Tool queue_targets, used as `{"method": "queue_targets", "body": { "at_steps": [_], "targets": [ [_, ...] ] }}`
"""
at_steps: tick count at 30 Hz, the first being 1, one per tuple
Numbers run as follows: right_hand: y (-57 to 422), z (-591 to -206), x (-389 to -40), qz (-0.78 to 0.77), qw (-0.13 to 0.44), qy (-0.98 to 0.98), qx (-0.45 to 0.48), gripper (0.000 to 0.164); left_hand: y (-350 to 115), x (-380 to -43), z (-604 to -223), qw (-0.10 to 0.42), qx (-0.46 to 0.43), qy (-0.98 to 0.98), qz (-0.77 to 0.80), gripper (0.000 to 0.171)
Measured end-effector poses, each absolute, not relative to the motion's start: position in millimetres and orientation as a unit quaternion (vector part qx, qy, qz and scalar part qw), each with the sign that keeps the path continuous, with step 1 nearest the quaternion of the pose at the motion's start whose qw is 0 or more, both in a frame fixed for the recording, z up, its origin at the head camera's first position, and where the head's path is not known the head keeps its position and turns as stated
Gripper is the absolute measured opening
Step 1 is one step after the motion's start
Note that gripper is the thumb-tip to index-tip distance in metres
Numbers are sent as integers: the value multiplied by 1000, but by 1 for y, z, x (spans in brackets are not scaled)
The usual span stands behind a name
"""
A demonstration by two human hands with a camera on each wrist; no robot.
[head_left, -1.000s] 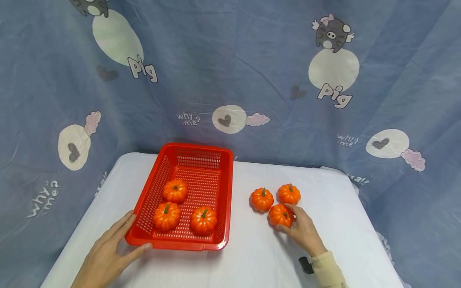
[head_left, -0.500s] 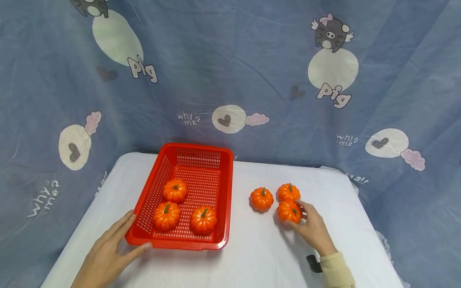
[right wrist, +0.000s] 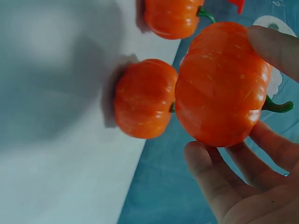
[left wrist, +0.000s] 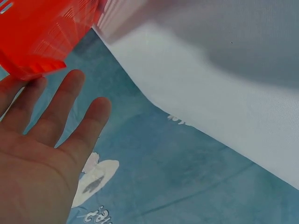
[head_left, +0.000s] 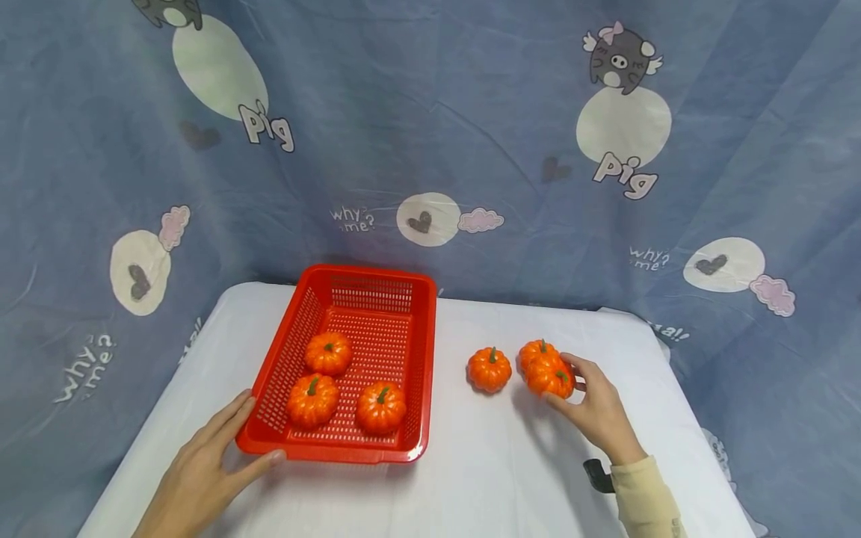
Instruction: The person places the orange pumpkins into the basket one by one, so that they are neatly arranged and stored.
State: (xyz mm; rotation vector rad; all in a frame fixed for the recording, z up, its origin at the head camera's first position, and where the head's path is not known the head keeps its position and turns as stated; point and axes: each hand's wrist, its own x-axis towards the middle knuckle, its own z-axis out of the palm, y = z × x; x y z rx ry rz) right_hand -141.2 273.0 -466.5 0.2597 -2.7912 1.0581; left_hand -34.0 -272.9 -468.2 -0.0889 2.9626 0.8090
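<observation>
My right hand (head_left: pixel 601 409) holds a small orange pumpkin (head_left: pixel 553 378) between thumb and fingers. In the right wrist view this pumpkin (right wrist: pixel 222 86), with its green stem, looks raised off the white cloth. It partly covers a second pumpkin (head_left: pixel 534 348) in the head view. A third pumpkin (head_left: pixel 489 370) sits to the left of them on the table. My left hand (head_left: pixel 198 472) is at the near left corner of a red plastic basket (head_left: pixel 428 373), fingers extended against its rim. Inside the basket lie three more pumpkins, including one at the near right (head_left: pixel 380 408).
A white cloth (head_left: pixel 471 478) covers the table. Behind it hangs a blue curtain (head_left: pixel 511 134) printed with pigs and words. A dark device (head_left: pixel 597 476) is at my right wrist, beside a beige sleeve (head_left: pixel 646 497).
My right hand has carried the pumpkin to the right and upward from between the other two, so it now overlaps the rear one. My left hand and the basket have stayed in place.
</observation>
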Motion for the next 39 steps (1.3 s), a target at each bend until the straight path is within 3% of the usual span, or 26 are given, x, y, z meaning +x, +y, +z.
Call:
{"method": "queue_targets", "body": {
  "at_steps": [6, 13, 39],
  "targets": [
    [271, -458, -149, 355, 85, -924, 115, 73, -273, -32, -468, 28, -25, 964, 265, 116],
    [265, -448, -161, 347, 102, -922, 142, 75, -273, -32, -470, -28, -2, 961, 276, 107],
    [221, -418, -186, 366, 64, -903, 216, 72, -273, -31, -469, -22, -12, 961, 276, 110]
  ]
}}
